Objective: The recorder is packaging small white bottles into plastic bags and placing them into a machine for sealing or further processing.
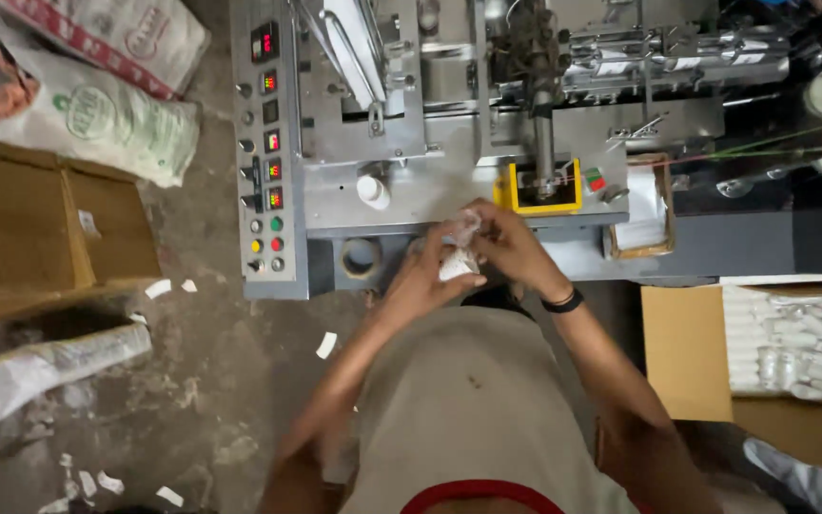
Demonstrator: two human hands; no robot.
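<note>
Both hands meet in front of the grey packing machine (pixel 449 143), closed together on a small bundle of white packets (pixel 457 249) held just above the machine's front ledge. The left hand (pixel 430 276) cups the bundle from below, while the right hand (pixel 506 238), with a black band (pixel 563 303) at its wrist, closes over it from above; the packets look like small sachets, though blur makes that hard to confirm. To the left of the hands sits a control panel (pixel 268 152) with red displays and coloured buttons. An open cardboard box (pixel 687 352) holding white packets stands at the right, and printed sacks (pixel 88 86) lie on the floor (pixel 211 400) at the left.
</note>
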